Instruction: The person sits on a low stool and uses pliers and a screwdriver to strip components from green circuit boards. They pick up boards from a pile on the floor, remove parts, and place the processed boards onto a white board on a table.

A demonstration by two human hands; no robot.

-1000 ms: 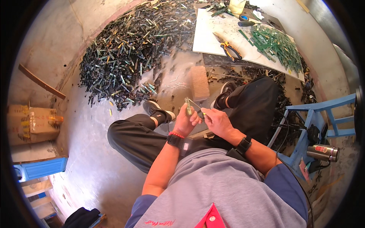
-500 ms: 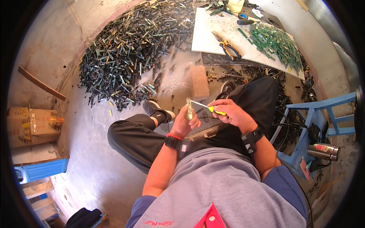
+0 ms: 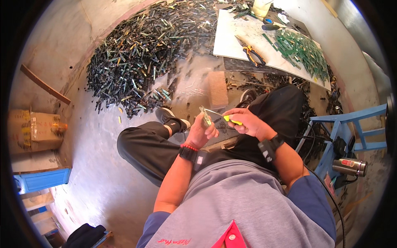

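Note:
In front of my lap, my left hand [image 3: 201,133] pinches a small narrow strip [image 3: 205,117], pale green and shiny like a piece of circuit board. A screwdriver [image 3: 234,120] with a yellow handle is gripped in my right hand [image 3: 253,124]. Its thin metal shaft points left, and the tip meets the upper end of the strip; whether it presses in or only touches I cannot tell. My left fingers partly cover the strip's lower end.
A large heap of dark strips [image 3: 136,53] covers the floor ahead left. On a white board [image 3: 231,35] ahead right lie orange-handled pliers [image 3: 251,53] and a pile of green strips [image 3: 304,51]. A brick [image 3: 218,89] sits before my feet; a blue stool [image 3: 341,124] holds a steel flask [image 3: 350,166].
The strip has tilted in my left hand, its top leaning left. My right hand and the screwdriver have shifted slightly left. The whole view has moved a little.

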